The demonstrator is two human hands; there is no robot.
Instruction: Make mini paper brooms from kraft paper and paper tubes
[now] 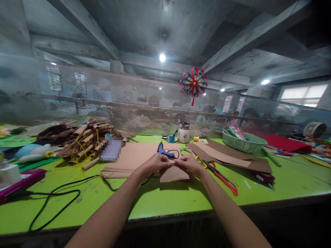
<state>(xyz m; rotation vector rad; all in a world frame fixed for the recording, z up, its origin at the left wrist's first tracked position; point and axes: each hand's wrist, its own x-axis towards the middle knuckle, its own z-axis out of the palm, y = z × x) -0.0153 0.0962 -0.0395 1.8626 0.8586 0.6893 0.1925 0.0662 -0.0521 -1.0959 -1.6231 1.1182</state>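
Both hands pinch the upper edge of a small brown paper sheet above the green table. My left hand is closed on its left part, and my right hand is closed on its right part, with the fingertips close together. Just beyond them a blue glue gun lies on a stack of larger brown paper sheets. Right of my right hand are scissors with orange handles and a red-handled tool. The fingers partly hide the sheet's upper edge.
A heap of rolled brown paper with yellow string lies left. A black cable crosses the table near a purple power strip. At the back stand a pale jar and a green basket; brown strips lie on the right.
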